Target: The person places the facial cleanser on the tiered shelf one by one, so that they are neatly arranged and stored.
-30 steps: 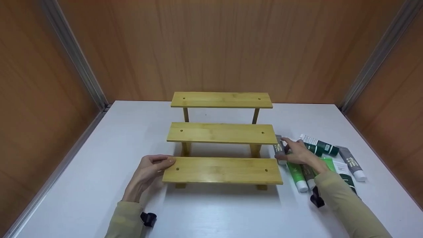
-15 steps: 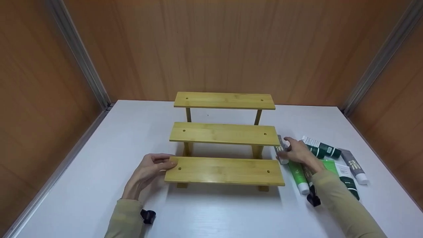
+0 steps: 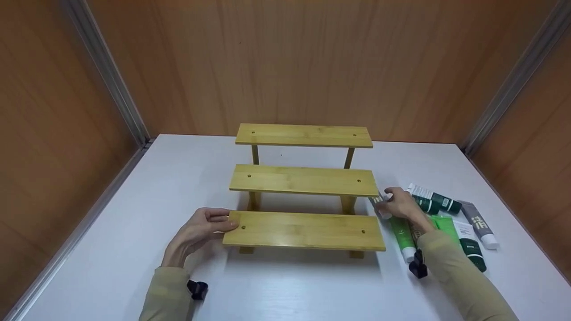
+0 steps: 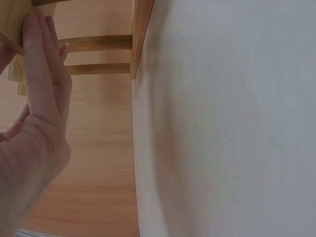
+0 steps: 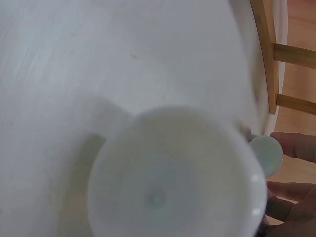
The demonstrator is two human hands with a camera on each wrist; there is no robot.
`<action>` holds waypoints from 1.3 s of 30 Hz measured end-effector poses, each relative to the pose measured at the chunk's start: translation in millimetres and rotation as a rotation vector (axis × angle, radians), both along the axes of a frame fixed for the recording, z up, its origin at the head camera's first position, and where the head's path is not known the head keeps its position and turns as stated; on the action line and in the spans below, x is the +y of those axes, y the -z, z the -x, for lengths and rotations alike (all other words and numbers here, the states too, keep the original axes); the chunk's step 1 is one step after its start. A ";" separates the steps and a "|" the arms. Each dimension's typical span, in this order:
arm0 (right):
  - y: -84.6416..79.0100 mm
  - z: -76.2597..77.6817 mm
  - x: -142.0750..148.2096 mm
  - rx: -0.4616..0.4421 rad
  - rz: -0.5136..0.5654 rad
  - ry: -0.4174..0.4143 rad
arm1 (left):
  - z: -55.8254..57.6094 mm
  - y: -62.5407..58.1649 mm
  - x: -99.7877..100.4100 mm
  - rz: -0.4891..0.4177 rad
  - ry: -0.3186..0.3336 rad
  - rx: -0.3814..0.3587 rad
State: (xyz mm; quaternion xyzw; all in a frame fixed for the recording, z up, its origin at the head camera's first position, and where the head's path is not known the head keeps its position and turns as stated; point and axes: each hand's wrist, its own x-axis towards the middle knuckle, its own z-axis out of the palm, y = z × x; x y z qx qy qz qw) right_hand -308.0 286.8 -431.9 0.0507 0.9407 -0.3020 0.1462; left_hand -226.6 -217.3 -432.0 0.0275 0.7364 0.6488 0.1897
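Note:
A three-tier wooden display stand [image 3: 303, 229] stands on the white table in the head view. My left hand [image 3: 203, 229] pinches the left end of its lowest board, thumb on top and fingers beneath; the left wrist view shows the fingers [image 4: 39, 74] along the board's underside. Just right of the stand, my right hand [image 3: 401, 206] holds a grey tube [image 3: 377, 201] with a white cap, between thumb and fingers. The right wrist view shows the tube's cap [image 5: 268, 154] between them. The middle board hides the tube's far end.
Right of the stand lie a bright green tube [image 3: 403, 236], dark green and white tubes [image 3: 439, 200], [image 3: 470, 247] and another grey tube [image 3: 479, 225]. A large white cap [image 5: 173, 182] fills the right wrist view's foreground. Wooden walls [image 3: 303, 62] enclose the table [image 3: 116, 214].
My right hand has shifted slightly nearer with its fingers closer around the grey tube, whose far end has slipped behind the middle board. My left hand keeps its pinch. The head view has shifted slightly.

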 end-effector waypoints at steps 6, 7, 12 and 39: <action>-0.7 -4.3 -2.3 0.028 0.039 0.034 | 0.9 0.2 -4.6 -0.001 0.038 -0.023; -0.7 -5.1 -2.6 0.029 0.052 0.042 | 1.4 0.0 -5.2 -0.002 0.046 -0.027; -1.7 -6.7 -0.3 0.020 0.126 0.081 | 4.5 -1.8 -6.7 -0.025 0.077 -0.049; -41.5 -5.7 6.0 0.190 0.377 0.198 | 6.5 -2.3 -3.5 -0.047 0.113 -0.057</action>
